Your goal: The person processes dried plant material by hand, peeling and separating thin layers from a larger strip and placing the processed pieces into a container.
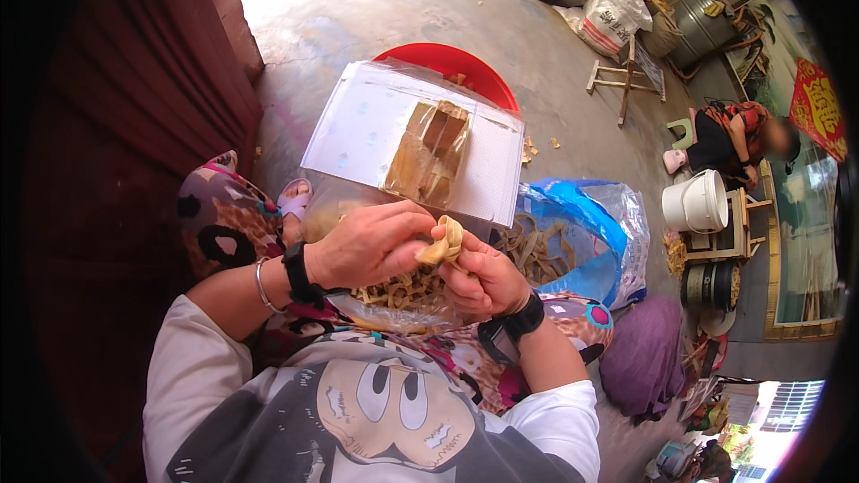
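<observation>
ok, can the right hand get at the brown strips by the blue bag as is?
Probably yes: the brown strips lie close beyond the right hand, with nothing visible blocking the way. It's occupied, though, gripping the folded tan strip.

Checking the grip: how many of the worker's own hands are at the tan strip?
2: left hand, left of the tan strip; right hand, holding it from the right.

White board (358, 121) carries a brown block (427, 155) under clear film; grey floor (331, 13) bears small yellowish scraps (528, 150) and a low wooden stand (625, 85).
</observation>
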Demonstrator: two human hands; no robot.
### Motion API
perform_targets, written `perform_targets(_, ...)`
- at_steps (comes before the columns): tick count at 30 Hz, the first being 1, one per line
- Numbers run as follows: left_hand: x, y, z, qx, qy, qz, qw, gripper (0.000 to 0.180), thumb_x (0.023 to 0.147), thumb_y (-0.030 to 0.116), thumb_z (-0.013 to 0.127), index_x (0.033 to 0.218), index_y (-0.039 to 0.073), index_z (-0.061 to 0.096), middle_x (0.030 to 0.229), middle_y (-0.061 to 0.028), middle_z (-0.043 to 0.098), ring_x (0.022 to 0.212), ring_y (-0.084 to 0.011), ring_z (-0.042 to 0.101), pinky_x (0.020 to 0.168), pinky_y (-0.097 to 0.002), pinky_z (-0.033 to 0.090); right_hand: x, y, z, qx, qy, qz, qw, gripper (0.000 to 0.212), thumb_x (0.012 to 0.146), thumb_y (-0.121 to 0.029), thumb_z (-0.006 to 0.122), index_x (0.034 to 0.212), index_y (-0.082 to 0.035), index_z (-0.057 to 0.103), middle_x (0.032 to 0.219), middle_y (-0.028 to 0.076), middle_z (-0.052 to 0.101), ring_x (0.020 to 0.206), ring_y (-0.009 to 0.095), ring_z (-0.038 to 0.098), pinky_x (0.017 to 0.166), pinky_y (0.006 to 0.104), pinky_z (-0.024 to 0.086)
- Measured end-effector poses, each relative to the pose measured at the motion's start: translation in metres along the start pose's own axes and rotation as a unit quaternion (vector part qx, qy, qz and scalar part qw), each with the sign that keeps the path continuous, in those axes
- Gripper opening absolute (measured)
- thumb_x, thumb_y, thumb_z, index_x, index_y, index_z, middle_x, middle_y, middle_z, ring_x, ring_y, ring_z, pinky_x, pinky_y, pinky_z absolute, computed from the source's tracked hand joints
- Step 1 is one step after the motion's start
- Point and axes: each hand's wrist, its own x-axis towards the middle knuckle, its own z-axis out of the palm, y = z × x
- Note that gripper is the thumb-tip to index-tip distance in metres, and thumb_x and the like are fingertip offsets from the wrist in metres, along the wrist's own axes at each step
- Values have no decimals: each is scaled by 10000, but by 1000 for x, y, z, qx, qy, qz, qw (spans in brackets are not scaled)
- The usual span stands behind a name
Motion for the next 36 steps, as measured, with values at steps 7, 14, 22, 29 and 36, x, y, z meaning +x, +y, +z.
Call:
perform_targets(7, -7, -3, -4, 66, -68, -54, 994, 229, 869, 248, 626, 810, 27, 624, 690, -78, 596, 600, -213, 597, 545, -304, 472, 5, -5, 3, -152, 110, 15, 982, 300, 995, -161, 380, 1279, -85, 441, 619, 4, 449, 432, 45, 356, 399, 158, 310)
perform_targets(14, 4, 1, -22, -272, -14, -366, 890, 306, 933, 223, 540, 737, 9, 639, 573, -5, 572, 523, -32, 490, 472, -209, 385, -3, -26, 3, -138, 182, -69, 971, 207, 966, -134, 443, 1158, -68, 484, 617, -20, 442, 423, 35, 333, 381, 155, 294)
perform_targets(22, -1, 2, -30, -258, -49, -246, 933, 353, 947, 189, 479, 686, -10, 608, 590, -28, 574, 516, -67, 492, 486, -217, 391, -8, -32, 4, -172, 207, -67, 961, 161, 963, -146, 459, 1098, -67, 496, 593, -23, 421, 423, 40, 327, 385, 164, 294)
perform_targets(29, 6, -12, -31, -403, -138, -324, 845, 267, 962, 237, 502, 1022, -19, 552, 829, -43, 619, 768, -79, 555, 703, -211, 450, -8, -33, 7, -326, 184, -41, 926, 137, 954, -184, 489, 1029, -70, 503, 632, -31, 456, 484, 26, 369, 439, 163, 296)
perform_targets(36, -1, -12, -14, -474, -164, -370, 782, 162, 924, 169, 583, 961, 28, 513, 785, -25, 610, 648, -71, 565, 581, -196, 455, 11, -26, 14, -391, 186, -57, 900, 131, 947, -176, 521, 988, -59, 476, 662, 5, 500, 507, 56, 440, 461, 180, 363)
